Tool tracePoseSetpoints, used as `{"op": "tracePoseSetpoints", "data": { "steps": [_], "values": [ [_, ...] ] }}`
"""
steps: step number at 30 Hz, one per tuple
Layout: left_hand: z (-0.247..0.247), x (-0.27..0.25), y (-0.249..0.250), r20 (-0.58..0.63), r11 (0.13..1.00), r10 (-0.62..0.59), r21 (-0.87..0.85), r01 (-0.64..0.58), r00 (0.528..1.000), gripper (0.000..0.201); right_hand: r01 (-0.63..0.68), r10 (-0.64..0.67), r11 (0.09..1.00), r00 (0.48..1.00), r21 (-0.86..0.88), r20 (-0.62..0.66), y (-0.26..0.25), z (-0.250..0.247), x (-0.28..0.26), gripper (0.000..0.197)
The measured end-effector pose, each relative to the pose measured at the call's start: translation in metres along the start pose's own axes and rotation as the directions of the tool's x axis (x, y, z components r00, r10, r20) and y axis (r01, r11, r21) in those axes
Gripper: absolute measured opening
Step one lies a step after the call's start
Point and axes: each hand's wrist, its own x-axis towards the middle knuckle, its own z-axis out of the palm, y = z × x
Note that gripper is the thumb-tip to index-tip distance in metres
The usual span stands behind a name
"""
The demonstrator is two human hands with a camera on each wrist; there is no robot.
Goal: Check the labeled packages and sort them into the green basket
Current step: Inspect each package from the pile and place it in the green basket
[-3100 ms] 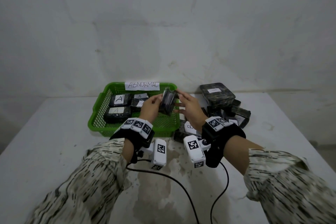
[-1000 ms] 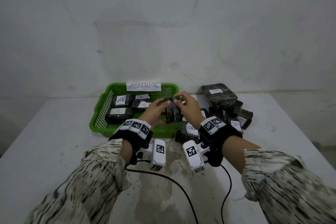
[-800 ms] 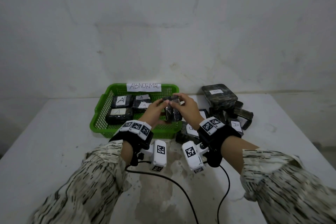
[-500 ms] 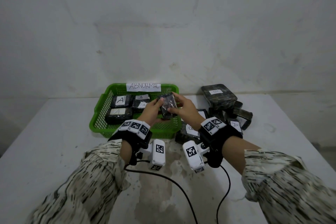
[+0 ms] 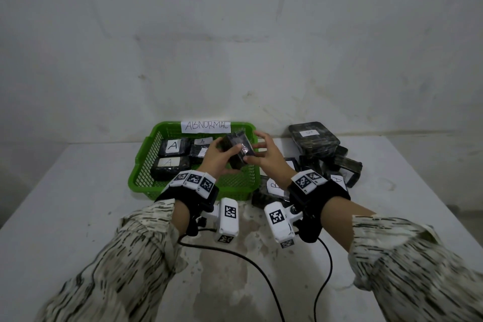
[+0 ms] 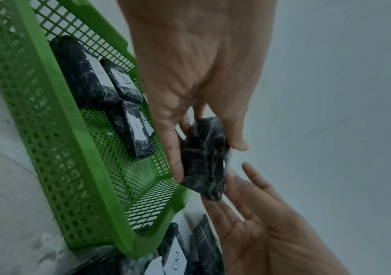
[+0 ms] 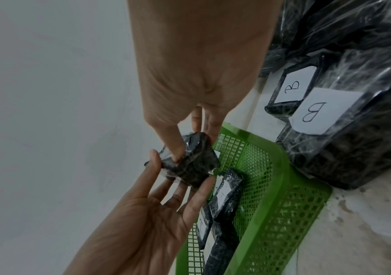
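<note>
The small black package wrapped in shiny clear film (image 5: 238, 149) is up in the air, above the right end of the green plastic basket with net-like walls (image 5: 146, 155). It sits between the two hands. No label shows on the sides we can see.

The left hand (image 5: 219, 157) holds the package. Its thumb is on one side and its fingers are bent round the other side. The left wrist view shows this grip well (image 6: 205, 158).

The right hand (image 5: 266, 155) is just to the right of the package. Its thumb presses on the near end and some fingertips touch the far side, so it pinches the package lightly. Its other fingers are spread out and nearly straight.

Under and to the left of the left hand, inside the basket, lie other black wrapped packages with white labels marked A (image 5: 173, 146). A white paper sign that says ABNORMAL (image 5: 206, 126) sticks to the far wall of the basket.

To the right of the right hand, a heap of more black wrapped packages (image 5: 324, 154) lies on the white surface (image 5: 78, 204). Two near the right wrist have white labels marked B (image 7: 312, 111).

Black cables (image 5: 261, 274) run over the surface close to the person.
</note>
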Motion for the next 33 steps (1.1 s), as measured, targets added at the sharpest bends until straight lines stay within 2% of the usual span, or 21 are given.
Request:
{"op": "tracePoseSetpoints", "data": {
  "steps": [4, 5, 8, 9, 11, 12, 14, 16, 19, 20, 23, 26, 29, 33],
  "values": [
    [0.003, -0.002, 0.006, 0.021, 0.998, 0.046, 0.037, -0.047, 0.999, 0.045, -0.012, 0.013, 1.000, 1.000, 0.014, -0.020, -0.010, 0.005, -0.002, 0.034],
    [0.004, -0.005, 0.008, 0.036, 0.997, 0.049, 0.055, -0.051, 0.998, 0.040, -0.035, 0.034, 0.999, 0.999, -0.017, -0.027, -0.012, 0.007, -0.001, 0.034],
    [0.007, -0.010, 0.014, 0.031, 0.991, 0.045, 0.125, -0.048, 0.999, 0.035, -0.151, 0.145, 0.979, 0.988, -0.137, -0.058, -0.007, 0.006, 0.007, 0.071],
    [0.007, -0.011, 0.014, 0.027, 0.982, 0.076, 0.170, -0.080, 0.997, 0.035, -0.207, 0.202, 0.972, 0.978, -0.108, -0.054, -0.008, 0.003, 0.007, 0.072],
    [0.004, -0.010, 0.013, 0.029, 0.966, 0.144, 0.213, -0.147, 0.989, 0.038, -0.268, 0.268, 0.961, 0.963, 0.062, 0.008, -0.011, -0.002, 0.004, 0.053],
    [0.003, -0.010, 0.013, 0.035, 0.966, 0.162, 0.198, -0.166, 0.986, 0.039, -0.274, 0.270, 0.950, 0.962, 0.151, 0.051, -0.009, -0.005, 0.004, 0.044],
    [0.001, -0.009, 0.011, 0.035, 0.971, 0.185, 0.145, -0.188, 0.982, 0.037, -0.276, 0.265, 0.915, 0.961, 0.293, 0.078, -0.008, -0.007, 0.003, 0.041],
    [-0.001, -0.007, 0.010, -0.005, 0.966, 0.227, 0.132, -0.224, 0.974, 0.036, -0.283, 0.278, 0.895, 0.958, 0.343, 0.066, -0.008, -0.005, 0.002, 0.040],
    [-0.004, 0.000, 0.005, -0.029, 0.943, 0.268, 0.212, -0.256, 0.963, 0.048, -0.316, 0.301, 0.888, 0.949, 0.334, 0.096, -0.011, -0.002, 0.001, 0.026],
    [-0.005, 0.001, 0.004, -0.024, 0.939, 0.264, 0.237, -0.251, 0.964, 0.051, -0.334, 0.314, 0.881, 0.943, 0.336, 0.114, -0.013, -0.001, 0.000, 0.027],
    [-0.006, 0.003, 0.000, 0.021, 0.934, 0.222, 0.281, -0.219, 0.975, 0.060, -0.343, 0.325, 0.914, 0.939, 0.218, 0.115, -0.018, 0.002, 0.000, 0.050],
    [-0.003, 0.000, 0.000, 0.058, 0.925, 0.192, 0.323, -0.200, 0.980, 0.060, -0.294, 0.295, 0.953, 0.956, 0.073, -0.007, -0.014, 0.009, 0.004, 0.047],
    [0.000, -0.004, 0.001, 0.088, 0.929, 0.147, 0.331, -0.168, 0.985, 0.053, -0.244, 0.228, 0.958, 0.967, -0.149, -0.118, -0.007, 0.013, 0.009, 0.044],
    [0.004, -0.006, 0.001, 0.148, 0.965, 0.059, 0.246, -0.094, 0.987, 0.051, -0.185, 0.170, 0.916, 0.983, -0.357, -0.072, -0.006, 0.016, 0.008, 0.040]
  ]
}}
